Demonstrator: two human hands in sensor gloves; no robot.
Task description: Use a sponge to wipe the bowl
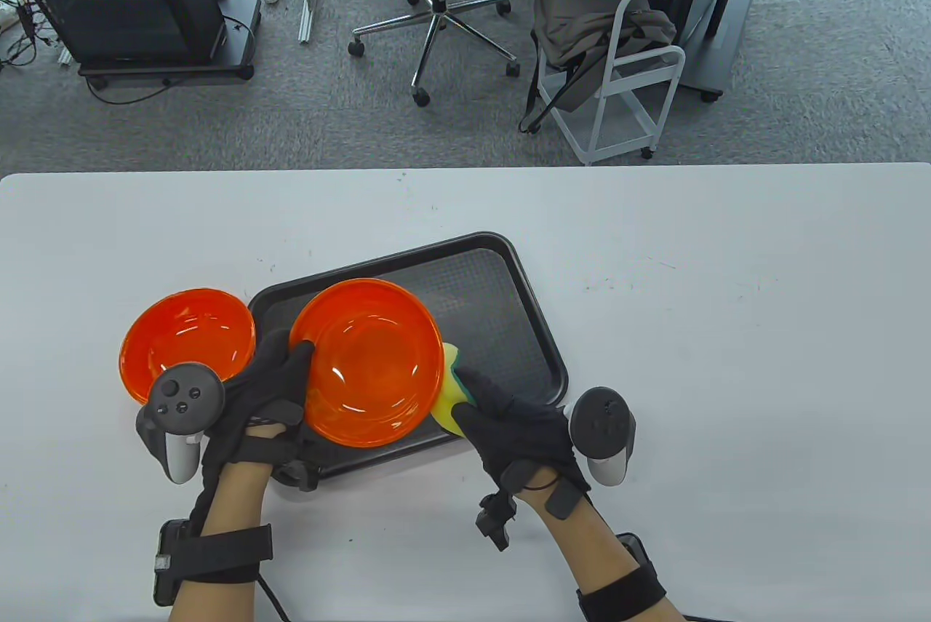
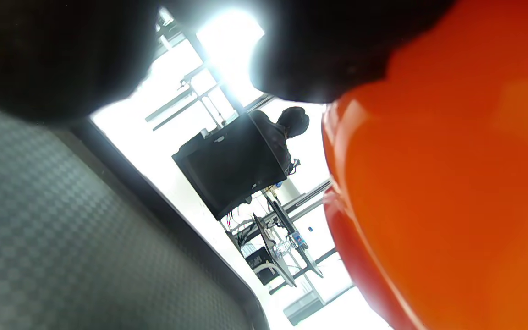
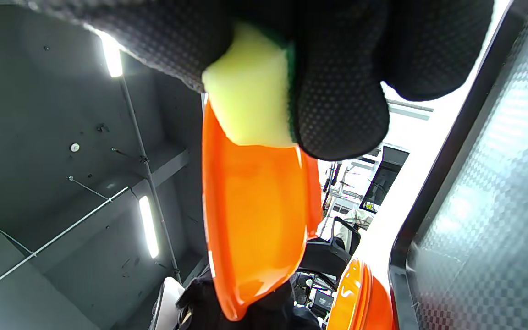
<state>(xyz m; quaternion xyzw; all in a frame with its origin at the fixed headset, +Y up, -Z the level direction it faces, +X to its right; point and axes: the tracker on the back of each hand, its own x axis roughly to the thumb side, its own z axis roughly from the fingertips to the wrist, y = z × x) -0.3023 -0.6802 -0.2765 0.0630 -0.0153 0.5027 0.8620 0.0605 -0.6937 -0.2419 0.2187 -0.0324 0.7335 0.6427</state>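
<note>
From above, the left hand [image 1: 269, 389] grips the orange bowl [image 1: 367, 361] by its left rim, over the black tray [image 1: 509, 331] on the white bench [image 1: 727, 331]. The right hand [image 1: 520, 425] holds the yellow-green sponge [image 1: 449, 389] against the bowl's right rim; the right wrist view shows that contact. A second orange bowl [image 1: 188, 342] sits left of the tray.

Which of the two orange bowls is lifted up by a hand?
The bowl over the tray: the left hand grips its rim, tilted above the black tray. The other bowl rests on the table, untouched.
</note>
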